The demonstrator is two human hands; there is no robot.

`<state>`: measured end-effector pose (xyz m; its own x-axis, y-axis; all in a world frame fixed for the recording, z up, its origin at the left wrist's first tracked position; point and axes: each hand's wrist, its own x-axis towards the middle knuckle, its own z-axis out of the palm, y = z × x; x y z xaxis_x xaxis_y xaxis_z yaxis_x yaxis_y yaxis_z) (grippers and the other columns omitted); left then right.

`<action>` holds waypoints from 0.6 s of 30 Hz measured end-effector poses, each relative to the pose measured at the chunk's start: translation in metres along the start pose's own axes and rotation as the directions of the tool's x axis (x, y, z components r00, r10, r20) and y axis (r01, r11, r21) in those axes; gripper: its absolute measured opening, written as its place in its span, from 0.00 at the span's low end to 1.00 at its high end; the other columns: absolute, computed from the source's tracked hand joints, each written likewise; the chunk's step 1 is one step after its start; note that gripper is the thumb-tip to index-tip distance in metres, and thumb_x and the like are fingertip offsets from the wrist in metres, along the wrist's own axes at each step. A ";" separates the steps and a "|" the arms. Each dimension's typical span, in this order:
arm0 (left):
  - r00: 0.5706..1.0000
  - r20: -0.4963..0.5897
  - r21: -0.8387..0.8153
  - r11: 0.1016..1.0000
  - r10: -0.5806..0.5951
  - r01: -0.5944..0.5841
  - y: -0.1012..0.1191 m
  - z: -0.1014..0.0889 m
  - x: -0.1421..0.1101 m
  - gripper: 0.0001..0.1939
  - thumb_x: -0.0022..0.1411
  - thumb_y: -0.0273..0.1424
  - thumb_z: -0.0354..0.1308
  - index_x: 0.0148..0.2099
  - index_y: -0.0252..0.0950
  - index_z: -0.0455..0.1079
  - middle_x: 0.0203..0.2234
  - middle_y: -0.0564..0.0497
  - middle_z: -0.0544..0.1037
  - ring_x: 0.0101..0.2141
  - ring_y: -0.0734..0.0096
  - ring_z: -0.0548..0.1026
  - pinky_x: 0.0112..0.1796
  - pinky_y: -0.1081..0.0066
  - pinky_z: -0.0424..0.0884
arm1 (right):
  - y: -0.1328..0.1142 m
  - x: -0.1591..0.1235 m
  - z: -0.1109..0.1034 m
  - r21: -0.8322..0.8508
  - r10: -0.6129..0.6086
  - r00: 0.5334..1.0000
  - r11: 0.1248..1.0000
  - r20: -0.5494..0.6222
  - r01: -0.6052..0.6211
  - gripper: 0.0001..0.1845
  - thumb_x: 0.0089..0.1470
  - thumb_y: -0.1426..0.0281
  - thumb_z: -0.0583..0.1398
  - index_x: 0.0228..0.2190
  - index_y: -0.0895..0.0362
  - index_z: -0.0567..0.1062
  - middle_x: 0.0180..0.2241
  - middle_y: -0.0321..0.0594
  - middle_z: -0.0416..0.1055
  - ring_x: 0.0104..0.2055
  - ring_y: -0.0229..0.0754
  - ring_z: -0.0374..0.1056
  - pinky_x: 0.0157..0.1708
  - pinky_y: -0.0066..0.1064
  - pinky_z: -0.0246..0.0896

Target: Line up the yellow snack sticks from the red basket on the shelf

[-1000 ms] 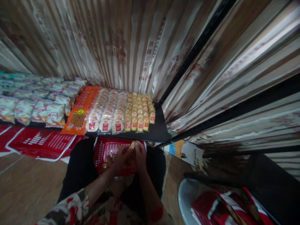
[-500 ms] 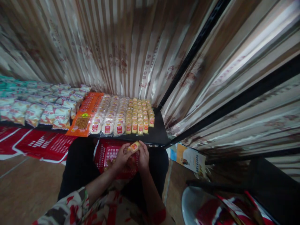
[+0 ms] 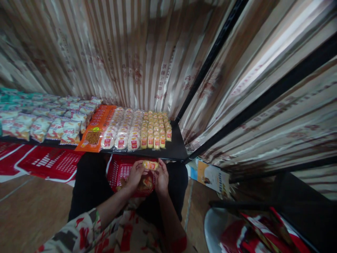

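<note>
1. Striped curtain [image 3: 110, 45] with reddish printing hangs behind a black shelf [image 3: 177, 140], and dark bars [image 3: 210, 59] slant across it at the right.
2. Packed snacks line the shelf: pale bags [image 3: 63, 123] at the left, then an orange bag [image 3: 97, 126], white round packs [image 3: 123, 130] and small yellow packs [image 3: 156, 128] near the right end.
3. Just in front of the shelf's edge, above the red basket [image 3: 113, 172], a yellow snack [image 3: 150, 164] is held level between both hands, its red-and-white label showing.
4. The left hand [image 3: 134, 174] pinches its left end between thumb and fingers.
5. The right hand [image 3: 161, 179] has its fingertips at the other end; how tightly they press, I cannot tell.
6. More wrapped pieces [image 3: 122, 182] lie in the basket, between the person's dark-clothed knees [image 3: 91, 182].
7. Another red basket [image 3: 51, 160] sits below the shelf at the left, and a printed card [image 3: 212, 175] lies at the right.
</note>
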<state>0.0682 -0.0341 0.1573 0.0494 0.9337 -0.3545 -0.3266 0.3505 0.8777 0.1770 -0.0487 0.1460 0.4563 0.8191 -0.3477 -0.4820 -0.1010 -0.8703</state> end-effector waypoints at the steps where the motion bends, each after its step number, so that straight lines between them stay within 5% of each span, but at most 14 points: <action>1: 1.000 -0.011 0.009 1.000 -0.005 0.005 0.000 0.000 0.000 0.16 0.50 0.35 0.64 0.39 0.34 0.67 0.27 0.50 0.78 0.27 0.72 0.77 0.30 0.73 0.72 | 0.002 -0.001 -0.001 0.020 0.011 1.000 1.000 0.000 -0.011 0.30 0.36 0.65 0.60 0.46 0.54 0.69 0.42 0.41 0.71 0.39 0.41 0.71 0.36 0.30 0.68; 7: 0.997 -0.055 0.020 0.998 -0.060 0.061 -0.001 0.000 0.000 0.12 0.51 0.32 0.64 0.37 0.34 0.67 0.23 0.53 0.76 0.24 0.74 0.76 0.27 0.75 0.71 | 0.014 -0.009 -0.014 0.031 0.058 0.998 0.998 -0.039 -0.056 0.24 0.35 0.66 0.63 0.39 0.55 0.72 0.38 0.40 0.73 0.37 0.42 0.72 0.36 0.31 0.69; 18: 0.999 -0.038 0.000 1.000 -0.018 0.018 -0.002 -0.004 0.005 0.22 0.46 0.43 0.64 0.38 0.34 0.65 0.22 0.55 0.74 0.21 0.76 0.71 0.24 0.76 0.66 | 0.015 -0.030 -0.007 0.013 0.030 0.999 0.999 0.014 -0.030 0.22 0.38 0.54 0.66 0.33 0.54 0.72 0.27 0.35 0.75 0.28 0.40 0.71 0.31 0.30 0.67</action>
<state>0.0651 -0.0306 0.1523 0.0194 0.9240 -0.3819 -0.3259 0.3670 0.8713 0.1611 -0.0788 0.1413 0.4309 0.8237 -0.3686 -0.5054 -0.1181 -0.8548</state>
